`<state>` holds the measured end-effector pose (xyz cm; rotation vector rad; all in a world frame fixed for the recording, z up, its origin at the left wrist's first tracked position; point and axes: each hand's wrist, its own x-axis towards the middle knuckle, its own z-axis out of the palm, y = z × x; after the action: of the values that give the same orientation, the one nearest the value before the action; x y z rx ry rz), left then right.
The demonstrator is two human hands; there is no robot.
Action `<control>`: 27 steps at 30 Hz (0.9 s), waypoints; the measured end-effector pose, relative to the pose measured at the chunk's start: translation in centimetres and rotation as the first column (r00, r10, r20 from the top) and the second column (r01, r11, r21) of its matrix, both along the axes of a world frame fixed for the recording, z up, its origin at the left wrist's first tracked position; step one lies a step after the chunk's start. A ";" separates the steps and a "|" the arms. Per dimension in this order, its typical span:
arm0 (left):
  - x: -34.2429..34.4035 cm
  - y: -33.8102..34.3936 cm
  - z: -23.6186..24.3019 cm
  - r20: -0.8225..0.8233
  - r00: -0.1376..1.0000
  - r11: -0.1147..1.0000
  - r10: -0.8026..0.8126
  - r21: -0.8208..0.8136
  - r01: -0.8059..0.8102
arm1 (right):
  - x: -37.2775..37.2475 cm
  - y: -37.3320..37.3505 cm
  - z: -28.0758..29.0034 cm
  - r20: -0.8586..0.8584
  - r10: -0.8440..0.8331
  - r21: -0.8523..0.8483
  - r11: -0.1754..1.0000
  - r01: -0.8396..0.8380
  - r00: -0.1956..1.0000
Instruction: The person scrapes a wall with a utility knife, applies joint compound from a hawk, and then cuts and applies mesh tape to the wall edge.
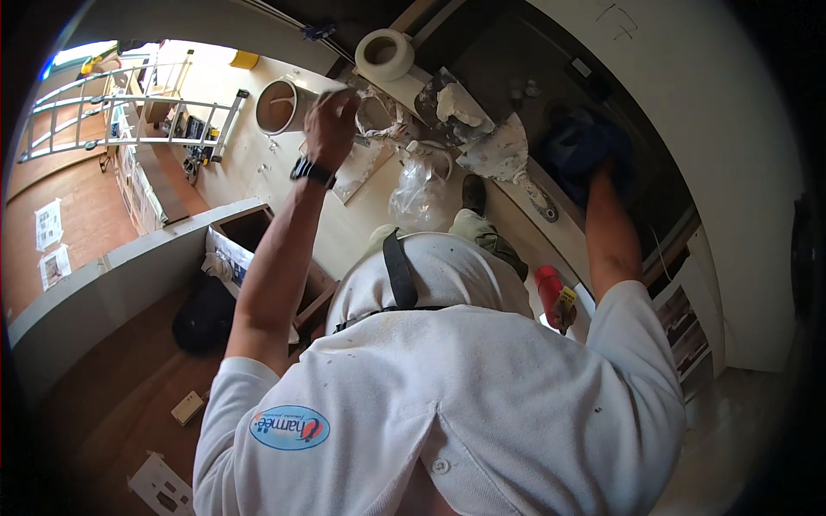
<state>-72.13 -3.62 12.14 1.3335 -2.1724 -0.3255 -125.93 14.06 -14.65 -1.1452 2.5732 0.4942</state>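
My left hand (331, 120) is raised beside a round tub (268, 107), its fingers curled; what they hold, if anything, is unclear. My right hand (601, 170) reaches into a dark blue cloth or bag (570, 138), which hides the fingers. Nearby, a white-smeared wide scraper (495, 155) lies on a board, beside a second blade (428, 103) with a pale lump of paste on it. A smeared container (377, 112) and a crumpled clear plastic bag (417, 198) are between my hands. A roll of white tape (383, 55) lies above them.
An aluminium ladder (129, 142) is at upper left, beside tools and boards. A low partition wall (103, 275) and an open wooden box (232, 241) flank my left arm. A red cylinder (547, 288) is by my right side. A pale panel (723, 172) bounds the right.
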 end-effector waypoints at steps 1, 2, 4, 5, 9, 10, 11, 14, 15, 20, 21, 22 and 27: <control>-2.1 -0.6 1.2 0.075 0.997 1.000 -0.004 -0.016 0.005 | 0.0 0.1 -0.1 -0.002 0.001 0.004 1.000 -0.001 1.000; -3.4 -1.6 1.5 0.106 0.989 0.982 -0.101 -0.146 0.116 | 0.1 0.3 0.0 -0.005 -0.004 0.004 1.000 0.004 1.000; -5.8 -3.1 1.7 0.175 0.965 0.948 -0.196 -0.220 0.232 | 0.2 0.3 0.1 -0.003 0.004 -0.003 1.000 -0.004 1.000; -6.6 -3.9 1.4 0.216 0.951 0.929 -0.219 -0.253 0.271 | 0.3 -0.2 0.3 -0.001 0.014 -0.012 1.000 -0.014 1.000; -7.4 -6.5 -1.9 0.351 0.915 0.966 -0.200 -0.087 0.245 | 0.8 -1.7 0.4 -0.004 0.048 -0.015 0.999 -0.048 0.999; -7.4 -6.5 -1.9 0.335 0.920 0.966 -0.206 -0.082 0.246 | 0.8 -1.8 0.3 -0.006 0.051 -0.010 0.999 -0.051 0.999; -7.3 -6.5 -1.9 0.318 0.925 0.966 -0.208 -0.078 0.245 | 0.9 -1.9 0.2 -0.010 0.056 0.000 0.998 -0.056 0.998; -6.0 -5.4 -1.7 0.187 0.973 0.988 -0.139 -0.041 0.149 | 0.6 -2.1 -0.2 -0.025 0.078 0.039 0.996 -0.077 0.997; -5.4 -4.9 -1.6 0.118 0.987 0.992 -0.111 -0.050 0.118 | 0.3 -2.1 -0.3 -0.030 0.095 0.055 0.994 -0.093 0.995; 2.3 0.5 -3.2 -0.073 0.997 0.990 0.003 -0.140 -0.014 | -0.6 -0.9 -1.9 -0.098 0.202 0.065 0.978 -0.196 0.974; 4.3 2.0 -4.1 -0.104 0.994 0.992 0.025 -0.122 -0.038 | -1.0 -0.4 -2.6 -0.138 0.222 0.019 0.975 -0.221 0.965; 6.4 3.4 -5.1 -0.097 0.990 0.994 0.103 -0.027 -0.106 | -1.7 0.4 -3.3 -0.196 0.208 -0.071 0.972 -0.225 0.958; 13.3 13.4 -5.8 0.034 0.829 0.653 0.558 0.598 -0.464 | -2.5 1.8 -1.0 -0.091 0.068 -0.251 0.964 -0.089 0.994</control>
<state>-58.84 9.81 6.38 2.1166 -1.4979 -0.8859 -128.40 15.82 -15.68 -1.3407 2.7307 0.2351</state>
